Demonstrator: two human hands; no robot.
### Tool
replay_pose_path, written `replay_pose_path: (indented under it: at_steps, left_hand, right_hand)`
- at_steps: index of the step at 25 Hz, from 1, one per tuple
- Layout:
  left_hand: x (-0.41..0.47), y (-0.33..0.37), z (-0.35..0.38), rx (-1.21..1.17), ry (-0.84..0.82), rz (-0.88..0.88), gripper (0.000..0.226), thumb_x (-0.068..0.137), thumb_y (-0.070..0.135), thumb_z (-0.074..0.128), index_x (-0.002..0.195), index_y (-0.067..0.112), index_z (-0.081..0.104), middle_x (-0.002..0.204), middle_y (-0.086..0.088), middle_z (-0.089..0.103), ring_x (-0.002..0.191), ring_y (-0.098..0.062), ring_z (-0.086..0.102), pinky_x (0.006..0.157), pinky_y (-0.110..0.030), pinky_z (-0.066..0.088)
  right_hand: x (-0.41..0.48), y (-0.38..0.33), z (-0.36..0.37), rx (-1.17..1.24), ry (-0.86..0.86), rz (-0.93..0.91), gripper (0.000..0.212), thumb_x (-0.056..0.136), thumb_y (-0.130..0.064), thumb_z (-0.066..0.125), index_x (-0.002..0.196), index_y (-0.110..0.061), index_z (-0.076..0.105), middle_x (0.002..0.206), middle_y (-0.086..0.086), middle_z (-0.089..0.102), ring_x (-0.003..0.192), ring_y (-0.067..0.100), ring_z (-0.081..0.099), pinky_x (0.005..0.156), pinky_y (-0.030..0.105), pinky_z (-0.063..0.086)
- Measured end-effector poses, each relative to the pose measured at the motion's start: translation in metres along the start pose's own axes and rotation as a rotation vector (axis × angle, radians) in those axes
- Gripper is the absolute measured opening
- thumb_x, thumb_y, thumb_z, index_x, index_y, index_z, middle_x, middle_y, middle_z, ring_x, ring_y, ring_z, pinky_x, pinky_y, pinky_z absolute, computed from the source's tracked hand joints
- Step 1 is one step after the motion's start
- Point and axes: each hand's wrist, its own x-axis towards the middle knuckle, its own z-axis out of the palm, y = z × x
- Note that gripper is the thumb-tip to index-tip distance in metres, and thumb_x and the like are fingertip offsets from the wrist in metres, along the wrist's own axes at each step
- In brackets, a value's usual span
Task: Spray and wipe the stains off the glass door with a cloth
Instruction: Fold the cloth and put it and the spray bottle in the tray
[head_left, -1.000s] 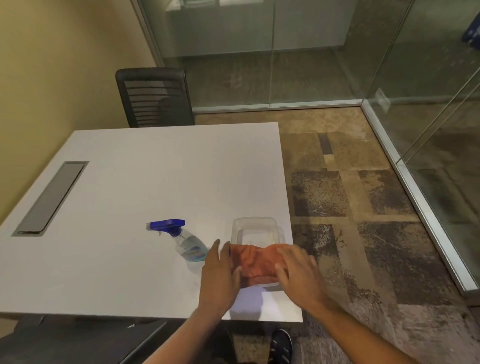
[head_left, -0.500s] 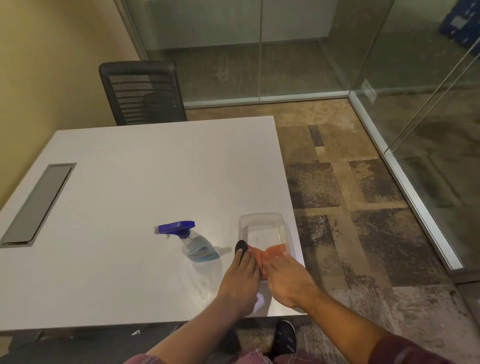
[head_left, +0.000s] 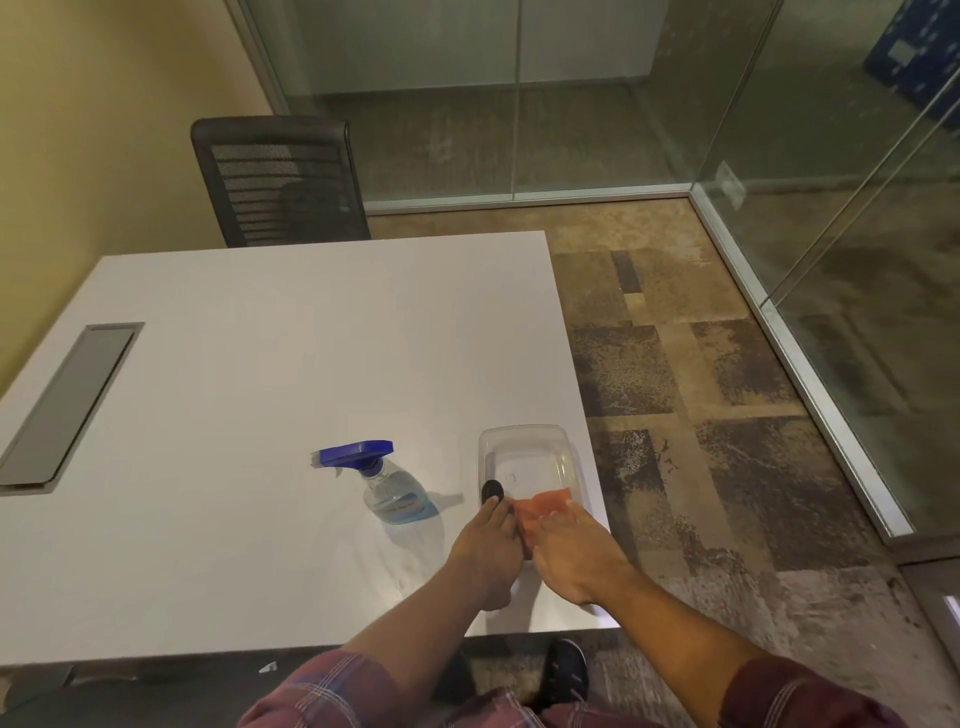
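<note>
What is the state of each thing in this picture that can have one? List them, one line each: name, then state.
spray bottle: upright on the table, part full of blue liquid, untouched.
orange cloth: bunched, pressed between both hands at the container's near end.
clear container: open, no lid, on the table.
left hand: on the cloth.
right hand: on the cloth.
office chair: unoccupied, at the table's far side.

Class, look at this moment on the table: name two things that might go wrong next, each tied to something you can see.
1. The clear container sits close to the table's right edge; tugging the orange cloth that both hands press could drag it off.
2. The spray bottle stands close beside the left hand; a careless movement might knock it over.
</note>
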Motion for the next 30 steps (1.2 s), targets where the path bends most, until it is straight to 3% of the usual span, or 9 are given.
replay_pose_path:
  at_steps: [3,6,9,13,16,18,22,26,30]
  left_hand:
    - [-0.013,0.001,0.008,-0.204,0.183,-0.055,0.086,0.110,0.060,0.049,0.173,0.009,0.021,0.183,-0.015,0.017,0.172,-0.036,0.005,0.141,-0.052,0.001]
    - [-0.038,0.002,0.019,-0.574,0.398,-0.158,0.059,0.111,0.057,0.046,0.157,0.021,0.053,0.167,-0.003,0.050,0.159,-0.026,0.040,0.137,-0.045,0.025]
    - [-0.064,-0.007,0.032,-0.892,0.505,-0.418,0.039,0.111,0.050,0.052,0.135,0.024,0.068,0.136,0.008,0.066,0.126,-0.012,0.061,0.117,-0.035,0.048]
    - [-0.082,-0.030,0.052,-1.213,0.654,-0.769,0.016,0.107,0.031,0.067,0.105,0.015,0.064,0.099,0.005,0.064,0.095,-0.017,0.064,0.085,-0.028,0.055]
    - [-0.082,-0.050,0.062,-1.339,0.740,-0.997,0.024,0.100,0.018,0.077,0.111,0.013,0.056,0.107,-0.003,0.061,0.104,-0.030,0.066,0.091,-0.034,0.056]
    - [-0.080,-0.063,0.066,-1.348,0.767,-1.079,0.052,0.093,0.018,0.086,0.132,0.008,0.054,0.129,-0.013,0.060,0.124,-0.036,0.060,0.103,-0.046,0.055]
    - [-0.074,-0.091,0.069,-1.347,0.741,-0.988,0.095,0.085,0.035,0.094,0.159,0.010,0.042,0.160,-0.014,0.052,0.147,-0.035,0.049,0.120,-0.052,0.044]
    - [-0.074,-0.107,0.074,-1.385,0.734,-0.798,0.057,0.095,0.025,0.085,0.146,0.018,0.060,0.142,-0.006,0.070,0.128,-0.029,0.068,0.111,-0.042,0.055]
    - [-0.080,-0.113,0.078,-1.323,0.782,-0.700,0.036,0.099,0.011,0.077,0.120,0.037,0.062,0.111,0.012,0.073,0.100,-0.001,0.069,0.092,-0.033,0.057]
  right_hand:
    - [-0.004,0.005,0.002,0.094,0.075,0.013,0.038,0.107,-0.033,0.043,0.140,-0.021,0.059,0.135,-0.001,0.069,0.126,0.018,0.060,0.126,0.042,0.033]
    - [-0.008,0.009,0.007,0.247,0.169,0.018,0.028,0.107,-0.024,0.050,0.132,-0.020,0.064,0.132,-0.002,0.069,0.121,0.016,0.062,0.114,0.037,0.046]
    - [-0.010,0.009,0.011,0.343,0.269,0.022,0.025,0.109,-0.018,0.053,0.131,-0.018,0.065,0.131,0.000,0.069,0.118,0.017,0.063,0.106,0.037,0.054]
    - [-0.006,-0.002,0.002,0.440,0.325,0.082,0.022,0.111,-0.023,0.052,0.129,-0.019,0.064,0.129,0.000,0.068,0.117,0.022,0.064,0.103,0.030,0.052]
    - [0.005,-0.022,-0.015,0.530,0.339,0.127,0.033,0.110,-0.022,0.055,0.143,-0.021,0.059,0.146,-0.001,0.061,0.132,0.020,0.058,0.110,0.026,0.041]
    - [0.017,-0.037,-0.029,0.546,0.363,0.141,0.038,0.110,-0.026,0.058,0.148,-0.023,0.056,0.154,-0.004,0.058,0.139,0.019,0.056,0.112,0.027,0.040]
    - [0.047,-0.069,-0.055,0.594,0.280,0.082,0.054,0.110,-0.043,0.056,0.161,-0.032,0.042,0.169,-0.010,0.043,0.154,0.014,0.042,0.120,0.027,0.032]
    - [0.078,-0.105,-0.072,0.628,0.202,-0.020,0.066,0.108,-0.042,0.061,0.166,-0.026,0.034,0.172,-0.007,0.037,0.156,0.014,0.038,0.119,0.019,0.024]
    - [0.093,-0.137,-0.073,0.722,0.120,-0.071,0.061,0.104,-0.033,0.068,0.159,-0.024,0.044,0.160,-0.002,0.053,0.143,0.020,0.053,0.120,0.036,0.044]
